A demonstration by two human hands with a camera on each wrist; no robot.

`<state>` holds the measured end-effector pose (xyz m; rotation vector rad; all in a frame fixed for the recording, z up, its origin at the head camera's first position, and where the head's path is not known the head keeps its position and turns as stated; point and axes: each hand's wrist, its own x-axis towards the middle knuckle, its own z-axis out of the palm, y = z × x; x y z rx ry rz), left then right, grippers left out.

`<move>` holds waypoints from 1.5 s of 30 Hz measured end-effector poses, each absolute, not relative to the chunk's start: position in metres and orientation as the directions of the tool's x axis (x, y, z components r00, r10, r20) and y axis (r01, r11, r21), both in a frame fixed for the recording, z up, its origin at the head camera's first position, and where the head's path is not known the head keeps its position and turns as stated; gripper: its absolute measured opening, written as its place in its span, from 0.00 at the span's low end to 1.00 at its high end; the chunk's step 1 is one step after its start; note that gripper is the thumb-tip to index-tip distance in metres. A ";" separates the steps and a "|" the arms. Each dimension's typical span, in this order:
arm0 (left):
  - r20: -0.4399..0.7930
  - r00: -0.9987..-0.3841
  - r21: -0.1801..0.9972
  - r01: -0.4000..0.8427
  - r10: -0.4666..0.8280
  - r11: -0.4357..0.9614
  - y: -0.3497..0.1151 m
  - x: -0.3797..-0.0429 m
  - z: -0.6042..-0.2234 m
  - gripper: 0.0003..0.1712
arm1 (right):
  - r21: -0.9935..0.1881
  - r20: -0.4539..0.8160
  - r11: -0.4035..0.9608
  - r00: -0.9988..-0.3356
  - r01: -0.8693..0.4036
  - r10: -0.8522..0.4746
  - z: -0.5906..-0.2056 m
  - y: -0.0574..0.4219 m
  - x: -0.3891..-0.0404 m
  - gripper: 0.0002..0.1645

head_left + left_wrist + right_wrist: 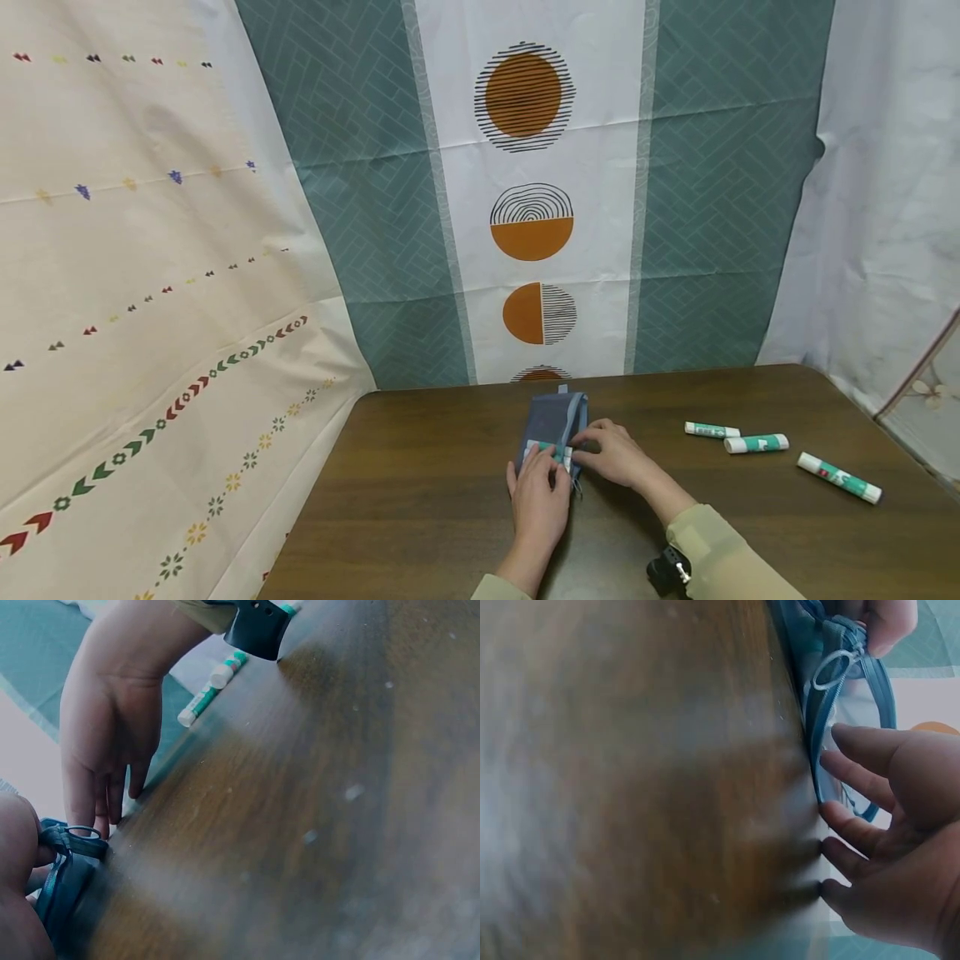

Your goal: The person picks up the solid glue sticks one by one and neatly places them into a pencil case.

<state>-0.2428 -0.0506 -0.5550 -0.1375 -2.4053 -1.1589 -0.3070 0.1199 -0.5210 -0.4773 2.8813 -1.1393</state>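
Note:
A dark blue-grey zip pouch (553, 414) with a lighter blue zipper lies on the table, its opening gaping on the right side. A white and green glue stick (532, 446) shows at its near end under the left fingers; whether it is inside the pouch I cannot tell. My left hand (540, 498) grips the pouch near the zipper pull (832, 670), and part of its fingers is hidden. At the gaping edge is my right hand (611, 454), with fingers spread and thumb and index tips beside the zipper tape (885, 694).
Three more white and green glue sticks lie on the right of the brown table (435, 467): one farther back (712, 430), one touching or nearly touching it (756, 443), and one nearer the right edge (840, 477). Patterned cloths (360, 192) hang behind the table.

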 end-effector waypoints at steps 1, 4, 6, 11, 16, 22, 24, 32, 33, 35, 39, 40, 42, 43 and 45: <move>0.447 -0.888 0.715 0.283 -0.108 0.639 -0.051 -0.243 -0.555 0.13 | -0.675 0.109 0.680 -0.950 -0.286 -0.293 -0.521 0.121 -0.307 0.16; 0.450 -0.887 0.714 0.285 -0.107 0.640 -0.052 -0.243 -0.555 0.13 | -0.690 0.124 0.652 -0.939 -0.313 -0.320 -0.521 0.123 -0.308 0.19; 0.454 -0.885 0.711 0.287 -0.108 0.642 -0.052 -0.243 -0.556 0.13 | -0.694 0.132 0.642 -0.934 -0.326 -0.331 -0.521 0.125 -0.308 0.20; 0.465 -0.878 0.708 0.291 -0.115 0.643 -0.053 -0.245 -0.557 0.13 | -0.678 0.142 0.655 -0.933 -0.335 -0.331 -0.521 0.129 -0.303 0.22; 0.467 -0.877 0.708 0.295 -0.112 0.641 -0.053 -0.244 -0.557 0.14 | -0.670 0.142 0.669 -0.941 -0.321 -0.308 -0.518 0.133 -0.296 0.24; 0.484 -0.867 0.706 0.304 -0.122 0.640 -0.051 -0.243 -0.558 0.14 | -0.658 0.145 0.690 -0.950 -0.302 -0.277 -0.509 0.145 -0.286 0.26; 0.484 -0.866 0.706 0.303 -0.123 0.640 -0.051 -0.243 -0.557 0.14 | -0.651 0.145 0.697 -0.950 -0.302 -0.277 -0.507 0.150 -0.283 0.27; 0.478 -0.869 0.709 0.294 -0.130 0.641 -0.051 -0.243 -0.556 0.14 | -0.643 0.138 0.715 -0.959 -0.276 -0.246 -0.502 0.174 -0.271 0.32; 0.475 -0.870 0.711 0.291 -0.132 0.639 -0.051 -0.243 -0.556 0.14 | -0.640 0.142 0.717 -0.960 -0.277 -0.243 -0.501 0.176 -0.270 0.33; 0.471 -0.872 0.715 0.288 -0.134 0.637 -0.052 -0.243 -0.556 0.14 | -0.638 0.145 0.721 -0.961 -0.272 -0.235 -0.500 0.181 -0.268 0.35; 0.468 -0.873 0.719 0.286 -0.137 0.633 -0.052 -0.244 -0.556 0.14 | -0.638 0.144 0.725 -0.965 -0.259 -0.218 -0.496 0.191 -0.264 0.37; 0.467 -0.874 0.720 0.287 -0.136 0.632 -0.052 -0.244 -0.555 0.14 | -0.638 0.143 0.726 -0.966 -0.257 -0.216 -0.495 0.194 -0.263 0.37; 0.465 -0.875 0.724 0.288 -0.134 0.627 -0.052 -0.244 -0.555 0.14 | -0.638 0.140 0.728 -0.968 -0.250 -0.210 -0.494 0.199 -0.261 0.38; 0.463 -0.877 0.726 0.288 -0.133 0.625 -0.052 -0.244 -0.555 0.14 | -0.637 0.140 0.730 -0.969 -0.247 -0.205 -0.493 0.202 -0.260 0.39; 0.458 -0.879 0.728 0.287 -0.130 0.623 -0.051 -0.244 -0.555 0.15 | -0.631 0.142 0.737 -0.970 -0.242 -0.198 -0.492 0.209 -0.259 0.40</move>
